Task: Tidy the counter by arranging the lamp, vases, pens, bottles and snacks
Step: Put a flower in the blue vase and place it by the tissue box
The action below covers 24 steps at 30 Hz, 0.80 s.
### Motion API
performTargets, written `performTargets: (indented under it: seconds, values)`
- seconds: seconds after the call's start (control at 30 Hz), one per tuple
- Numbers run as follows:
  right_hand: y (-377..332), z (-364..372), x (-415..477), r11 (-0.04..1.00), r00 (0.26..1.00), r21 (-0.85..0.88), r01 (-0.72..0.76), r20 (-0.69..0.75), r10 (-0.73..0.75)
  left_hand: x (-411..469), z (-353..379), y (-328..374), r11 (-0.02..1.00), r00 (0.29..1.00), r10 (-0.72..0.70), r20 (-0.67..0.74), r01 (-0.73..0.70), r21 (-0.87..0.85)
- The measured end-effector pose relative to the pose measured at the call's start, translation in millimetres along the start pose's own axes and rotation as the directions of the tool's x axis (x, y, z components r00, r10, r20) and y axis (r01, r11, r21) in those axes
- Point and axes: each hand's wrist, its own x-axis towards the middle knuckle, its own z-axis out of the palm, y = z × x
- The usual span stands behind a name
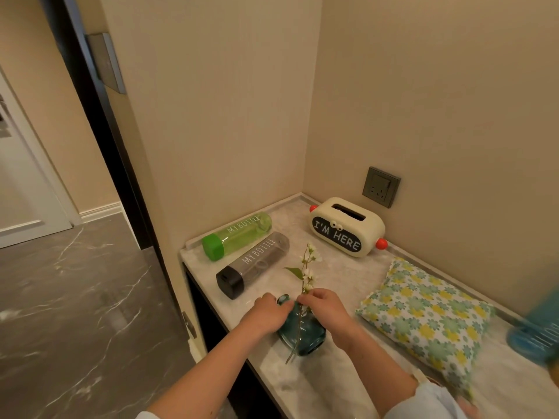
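A: Where do we find the teal glass vase [305, 331]?

B: Near the front edge of the marble counter [348, 267], between our two hands; whether it stands upright or leans we cannot tell.

A: And the left hand [267, 313]?

B: Its fingers curl over the vase's neck, just beside the mouth; we grip the glass there.

A: The right hand [325, 306]?

B: Curled too; its fingertips pinch the flower sprig [307, 267] at the vase's mouth; the white blossoms and one green leaf rise above our knuckles; the stem runs down across the glass, and we cannot tell whether it lies inside or in front.

A: What of the bottles?

B: Both lie on their sides, side by side near the left wall; the green bottle [239, 234] is against the wall, the grey bottle with the black cap [254, 264] just beside it, nearer us.

A: Anything else?

B: A cream tissue box [348, 228] lettered "I'M HERE" sits in the far corner under a wall socket [381, 186]; a flower-printed cushion [423, 316] lies to our right; a blurred blue object [535, 331] shows at the right edge.
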Motion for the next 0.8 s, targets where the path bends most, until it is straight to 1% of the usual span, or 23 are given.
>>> performTargets:
  seconds: [0.07,0.17,0.27,0.37,0.4,0.43,0.5,0.57,0.63,0.7,0.8]
  values:
    - [2,0,0,0.999,1.0,0.034,-0.005,-0.018,0.006,-4,1,0,0.999,0.999,-0.001,0.037,0.003,-0.045]
    - [6,-2,1,0.997,0.999,0.078,-0.004,-0.036,0.007,-7,1,3,0.986,0.996,-0.004,0.092,0.02,-0.166]
    - [7,-6,2,0.994,0.999,0.113,-0.003,-0.054,0.009,-11,-1,7,0.952,0.991,0.061,0.119,-0.022,-0.306]
    - [3,-12,3,0.99,0.997,0.139,-0.013,-0.072,0.023,-9,-2,13,0.878,0.976,0.138,0.17,-0.041,-0.477]
    - [0,-15,4,0.988,0.996,0.153,-0.008,-0.083,0.021,-7,-2,14,0.868,0.971,0.177,0.159,-0.078,-0.491]
    - [-5,-19,5,0.986,0.995,0.168,-0.003,-0.096,0.019,-2,-4,16,0.876,0.967,0.223,0.124,-0.142,-0.461]
    - [-16,-26,4,0.981,0.99,0.193,0.025,-0.139,0.002,7,-8,22,0.903,0.945,0.326,0.036,-0.3,-0.307]
    - [-29,-32,2,0.979,0.979,0.183,0.086,-0.2,-0.049,10,-12,30,0.886,0.916,0.4,-0.03,-0.395,-0.242]
    - [-45,-40,-1,0.973,0.945,0.139,0.183,-0.296,-0.135,15,-15,40,0.866,0.889,0.45,-0.082,-0.457,-0.202]
    - [-63,-47,-4,0.958,0.895,0.076,0.276,-0.385,-0.228,17,-17,48,0.855,0.866,0.485,-0.121,-0.498,-0.143]
    - [-88,-59,-5,0.93,0.825,0.024,0.368,-0.47,-0.314,21,-18,58,0.825,0.827,0.542,-0.15,-0.557,-0.095]
